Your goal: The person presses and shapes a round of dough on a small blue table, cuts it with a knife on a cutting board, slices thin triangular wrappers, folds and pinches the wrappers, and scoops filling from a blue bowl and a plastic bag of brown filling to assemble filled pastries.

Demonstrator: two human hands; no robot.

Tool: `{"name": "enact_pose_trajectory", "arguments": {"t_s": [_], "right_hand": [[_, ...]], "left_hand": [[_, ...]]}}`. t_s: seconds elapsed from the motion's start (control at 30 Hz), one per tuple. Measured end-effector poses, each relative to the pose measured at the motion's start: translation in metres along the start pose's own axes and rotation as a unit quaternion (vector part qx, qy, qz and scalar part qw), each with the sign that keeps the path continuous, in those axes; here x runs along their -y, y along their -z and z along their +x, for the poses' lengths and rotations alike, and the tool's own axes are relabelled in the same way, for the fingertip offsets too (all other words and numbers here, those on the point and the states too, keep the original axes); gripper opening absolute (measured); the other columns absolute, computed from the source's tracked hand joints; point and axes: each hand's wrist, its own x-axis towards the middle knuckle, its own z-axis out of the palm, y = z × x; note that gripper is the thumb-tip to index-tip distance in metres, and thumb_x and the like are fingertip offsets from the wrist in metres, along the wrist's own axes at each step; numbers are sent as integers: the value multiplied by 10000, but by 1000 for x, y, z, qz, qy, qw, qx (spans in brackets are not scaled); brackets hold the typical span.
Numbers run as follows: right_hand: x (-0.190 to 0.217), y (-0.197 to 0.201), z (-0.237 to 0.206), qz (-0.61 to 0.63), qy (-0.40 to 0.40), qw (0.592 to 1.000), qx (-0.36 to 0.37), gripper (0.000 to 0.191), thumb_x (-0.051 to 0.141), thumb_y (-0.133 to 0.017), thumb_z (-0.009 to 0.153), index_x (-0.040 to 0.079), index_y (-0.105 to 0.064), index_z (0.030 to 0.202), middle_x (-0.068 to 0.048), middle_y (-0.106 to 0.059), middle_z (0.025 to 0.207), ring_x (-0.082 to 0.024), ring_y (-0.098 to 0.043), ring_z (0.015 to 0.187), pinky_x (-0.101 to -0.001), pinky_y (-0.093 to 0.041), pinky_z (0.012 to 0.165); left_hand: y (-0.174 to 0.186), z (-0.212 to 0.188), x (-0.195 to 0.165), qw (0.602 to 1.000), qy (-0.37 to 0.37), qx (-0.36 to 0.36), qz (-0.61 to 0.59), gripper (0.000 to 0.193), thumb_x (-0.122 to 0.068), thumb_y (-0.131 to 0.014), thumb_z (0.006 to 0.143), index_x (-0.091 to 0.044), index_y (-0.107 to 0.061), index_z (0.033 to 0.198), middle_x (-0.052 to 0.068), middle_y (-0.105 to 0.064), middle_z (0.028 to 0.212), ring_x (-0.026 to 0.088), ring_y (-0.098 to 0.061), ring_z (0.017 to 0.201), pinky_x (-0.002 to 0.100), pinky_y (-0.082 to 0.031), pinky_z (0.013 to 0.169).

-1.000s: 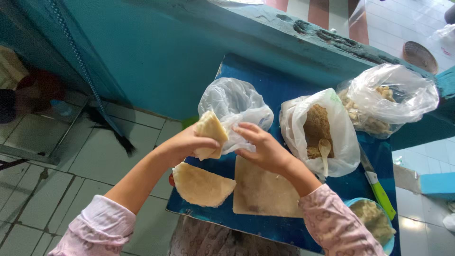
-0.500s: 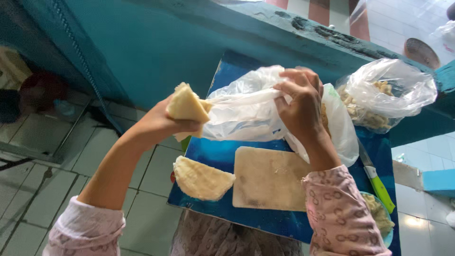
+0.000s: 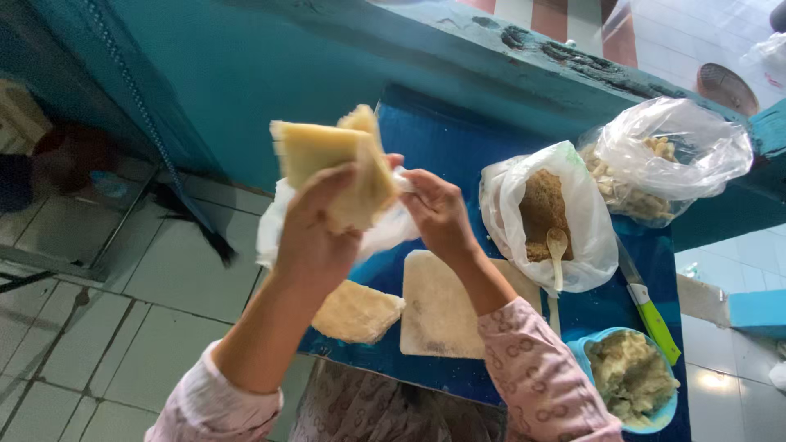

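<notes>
My left hand [image 3: 315,233] is raised and grips a folded pale yellow flatbread [image 3: 327,160]. Just to its right, my right hand [image 3: 438,214] pinches a thin clear plastic bag [image 3: 274,221] that hangs behind the folded bread. Below both hands, on the blue tabletop [image 3: 458,139], lie a second folded flatbread [image 3: 356,311] and a flat square one [image 3: 438,307].
A clear bag of brown crumbly filling [image 3: 544,209] with a wooden spoon [image 3: 557,254] stands to the right, and beyond it a bag of pale pieces [image 3: 667,160]. A green-handled knife [image 3: 651,307] and a blue bowl of mash [image 3: 630,376] sit at the table's right edge. Tiled floor lies left.
My left hand has lifted the folded flatbread higher and toward the camera. My right hand has come down and left with the plastic bag, which is now bunched behind the bread.
</notes>
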Motion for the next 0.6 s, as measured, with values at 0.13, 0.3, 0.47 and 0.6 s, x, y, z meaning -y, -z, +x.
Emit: {"name": "enact_pose_trajectory", "arguments": {"t_s": [0.13,0.3,0.47,0.6], "right_hand": [[-4,3,14,322,-199,921,-97,279,211,-485,1153,-14,-599,1272,-128,-691,1102,-236,-591,916,-384,-440,777],[-6,24,22,462,-263,814,-235,366,230,-433,1078,24,-558,1354,-136,-654,1319,-296,-627,1210,-486,-488,1088],[-11,15,23,556,-235,774,-193,423,270,-421,1085,-9,-529,1385,-171,-652,1331,-311,-640,1212,-475,-504,1087],[-3,13,13,587,-220,767,-135,415,262,-427,1089,-18,-534,1377,-180,-658,1316,-315,-661,1182,-456,-520,1080]], "left_hand": [[13,14,26,992,82,-89,-41,467,-249,-711,838,-50,-591,1243,93,-685,1118,229,-680,1086,465,-581,955],[52,32,42,976,164,-127,66,445,-269,-689,850,-79,-594,1241,84,-678,1081,226,-673,990,442,-574,848],[74,40,38,928,334,16,164,518,-200,-759,760,-55,-617,1237,86,-709,1115,226,-717,976,412,-641,842],[74,58,33,914,279,-59,290,585,-187,-765,750,-113,-551,1290,91,-690,1125,226,-727,976,422,-633,784]]}}
